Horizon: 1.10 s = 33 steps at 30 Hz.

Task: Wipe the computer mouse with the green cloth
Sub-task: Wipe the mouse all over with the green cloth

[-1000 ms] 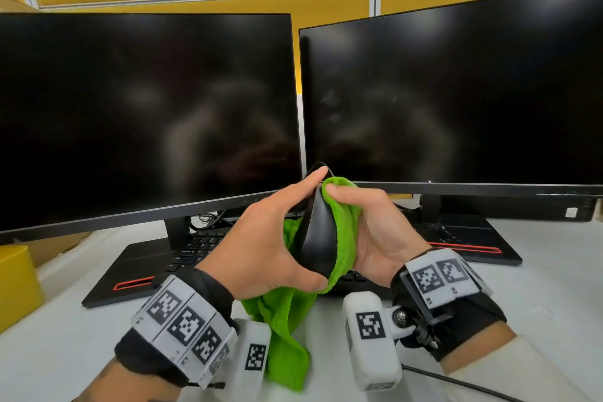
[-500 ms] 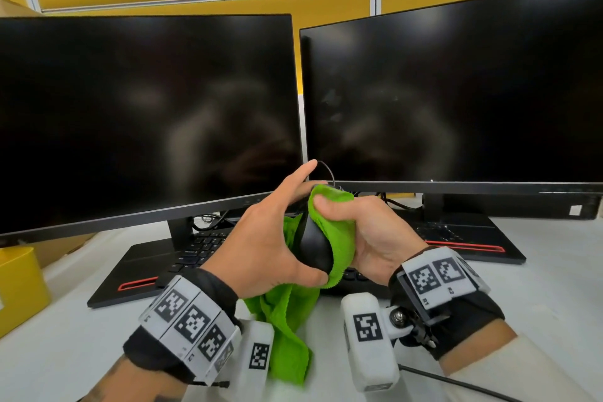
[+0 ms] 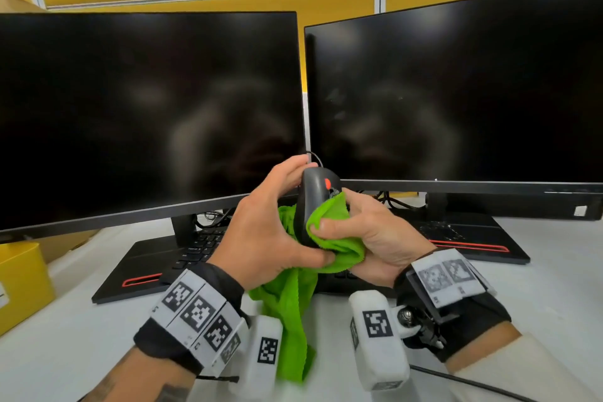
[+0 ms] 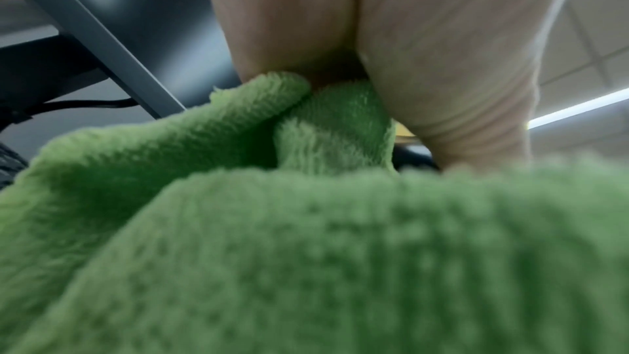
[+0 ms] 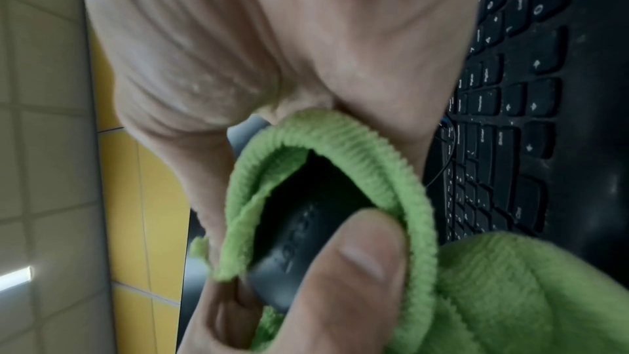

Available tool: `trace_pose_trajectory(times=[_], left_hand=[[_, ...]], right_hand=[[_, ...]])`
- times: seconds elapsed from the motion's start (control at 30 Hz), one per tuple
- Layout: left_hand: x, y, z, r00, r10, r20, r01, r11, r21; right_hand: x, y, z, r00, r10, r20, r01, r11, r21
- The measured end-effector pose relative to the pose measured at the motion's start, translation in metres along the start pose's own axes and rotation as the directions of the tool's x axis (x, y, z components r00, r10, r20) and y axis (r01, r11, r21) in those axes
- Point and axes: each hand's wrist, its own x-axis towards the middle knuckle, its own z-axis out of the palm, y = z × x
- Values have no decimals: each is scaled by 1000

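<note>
My left hand (image 3: 274,225) holds a black computer mouse (image 3: 313,199) upright above the desk, index finger over its top and thumb under its base. The red scroll wheel faces me. My right hand (image 3: 365,235) grips the green cloth (image 3: 339,235) and presses a fold of it against the mouse's lower right side with the thumb. The rest of the cloth hangs down between my wrists. In the right wrist view the cloth (image 5: 381,171) wraps the mouse (image 5: 299,228), with a thumb on it. The cloth (image 4: 306,252) fills the left wrist view below the palm.
Two dark monitors (image 3: 146,114) (image 3: 463,91) stand side by side close behind the hands. A black keyboard (image 3: 202,248) lies under them on the white desk (image 3: 65,336). A yellow box (image 3: 23,284) sits at the left edge. A cable (image 3: 473,385) crosses the desk at lower right.
The mouse has turned so its red wheel now shows. The cloth and right thumb slid from the mouse's top down to its lower side.
</note>
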Motion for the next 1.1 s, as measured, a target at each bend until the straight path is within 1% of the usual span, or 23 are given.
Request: trace_pose_trajectory(times=[0.07,0.13,0.17,0.23,0.33,0.47,0.63,0.73,0.8,0.9,0.97,1.1], left_hand=[[1,-2,-2,999,-11,-32,11,1000,-25],[2,-1,-3,1000,-8,-20,8,1000,-26],[1,0,-3,1000,-4,-3,4,1000,-17],[1,3,-1,999,6,33,-6,1000,-2],[0,5,1,997,22,80,-22,1000,-1],[-1,5,0,995,33,89,-33,999,3],[-1,4,-5,997,35,67,-36,999,23],[-1,4,-9,999,29,28,-28,1000,-6],[-1,5,-8,999,27,32,-27,999,-24],[-1,7,0,994,55,94,-56,998,5],[-1,7,0,991,69,114,-72,997,22],[-2,6,-6,996,53,71,-54,998,18]], right_hand=[[2,3,1,1000,17,24,-16,999,-28],[3,3,2,1000,16,-10,-17,997,-77],[3,2,3,999,10,-47,-14,996,-88],[4,0,3,990,1,-141,-9,998,-57],[5,-6,4,956,11,-293,-11,1000,2],[5,-10,4,924,39,-380,-26,999,40],[2,-9,7,934,52,-354,-38,998,44],[1,-9,8,946,48,-320,-31,998,58],[1,-9,7,949,42,-312,-22,998,65],[2,-8,3,929,36,-369,-6,997,83],[3,-9,1,919,50,-391,-14,996,93],[5,-10,5,915,39,-401,7,994,113]])
